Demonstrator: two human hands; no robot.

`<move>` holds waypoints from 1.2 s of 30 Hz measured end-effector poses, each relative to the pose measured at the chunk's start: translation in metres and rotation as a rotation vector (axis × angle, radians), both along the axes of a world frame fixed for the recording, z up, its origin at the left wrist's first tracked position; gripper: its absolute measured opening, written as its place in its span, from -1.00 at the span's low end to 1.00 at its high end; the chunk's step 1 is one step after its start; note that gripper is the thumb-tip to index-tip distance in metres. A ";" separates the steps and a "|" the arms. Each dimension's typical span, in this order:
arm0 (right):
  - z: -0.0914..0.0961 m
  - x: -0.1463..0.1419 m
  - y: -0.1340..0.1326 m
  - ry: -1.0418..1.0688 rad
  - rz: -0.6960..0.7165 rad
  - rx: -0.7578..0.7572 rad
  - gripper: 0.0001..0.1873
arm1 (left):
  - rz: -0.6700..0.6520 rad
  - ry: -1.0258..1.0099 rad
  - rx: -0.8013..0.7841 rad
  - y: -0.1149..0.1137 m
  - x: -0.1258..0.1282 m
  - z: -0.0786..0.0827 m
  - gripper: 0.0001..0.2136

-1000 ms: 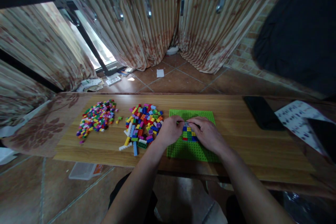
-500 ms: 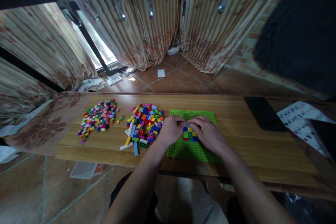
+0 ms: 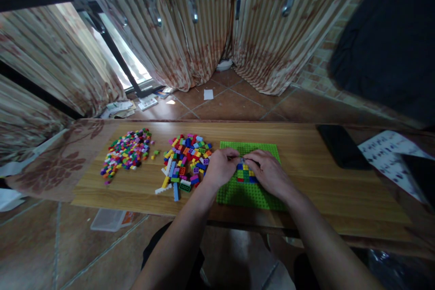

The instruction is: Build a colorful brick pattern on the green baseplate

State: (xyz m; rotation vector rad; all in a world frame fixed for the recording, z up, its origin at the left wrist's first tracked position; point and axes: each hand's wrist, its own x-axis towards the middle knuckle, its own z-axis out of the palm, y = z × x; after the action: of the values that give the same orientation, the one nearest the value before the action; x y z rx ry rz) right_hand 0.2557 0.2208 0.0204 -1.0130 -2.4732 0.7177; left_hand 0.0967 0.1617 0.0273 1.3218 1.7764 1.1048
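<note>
A green studded baseplate (image 3: 251, 199) lies on the wooden table in front of me. Near its middle sits a block of coloured bricks (image 3: 245, 174) in yellow, blue, green and red, partly covered by my fingers. My left hand (image 3: 222, 166) reaches over the plate's left side, thumb and fingers pinched at the far edge of the bricks. From the other side my right hand (image 3: 267, 170) bends over the same bricks, its fingertips close to the left ones. A small light greyish piece shows between the fingertips; its kind and which hand grips it are unclear.
Left of the plate lies a heap of larger bricks (image 3: 185, 158); farther left is a pile of smaller pieces (image 3: 127, 152). A black tablet-like slab (image 3: 343, 146) and a printed sheet (image 3: 390, 156) lie to the right. A clear plastic box (image 3: 108, 220) is on the floor.
The left fingers have shifted slightly at the far edge of the bricks. My right hand stays in nearly the same place.
</note>
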 end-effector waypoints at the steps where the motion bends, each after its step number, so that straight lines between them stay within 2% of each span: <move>1: 0.000 0.000 0.000 -0.002 0.002 0.000 -0.73 | 0.012 -0.024 0.005 0.001 0.000 -0.002 -0.86; 6: -0.003 0.000 0.001 0.004 -0.005 0.002 -0.74 | 0.035 -0.116 0.029 0.004 0.001 -0.010 -0.80; 12: -0.004 0.001 0.002 0.020 -0.001 -0.002 -0.73 | 0.060 -0.162 0.033 0.003 0.002 -0.010 -0.79; 23: -0.011 0.002 0.005 0.058 0.018 0.017 -0.74 | 0.064 -0.087 0.024 0.001 0.002 -0.010 -0.81; 31: -0.011 0.007 0.005 0.064 0.031 0.003 -0.70 | 0.047 0.038 0.012 -0.003 0.005 0.000 -0.76; 36: -0.010 0.007 0.003 0.048 0.039 0.020 -0.74 | 0.012 0.092 0.010 -0.005 0.008 0.000 -0.77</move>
State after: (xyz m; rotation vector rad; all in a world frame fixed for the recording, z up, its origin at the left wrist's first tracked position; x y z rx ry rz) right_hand 0.2628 0.2241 0.0099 -0.9321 -2.4603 0.7197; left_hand 0.1045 0.1566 0.0274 1.3895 1.8498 1.0759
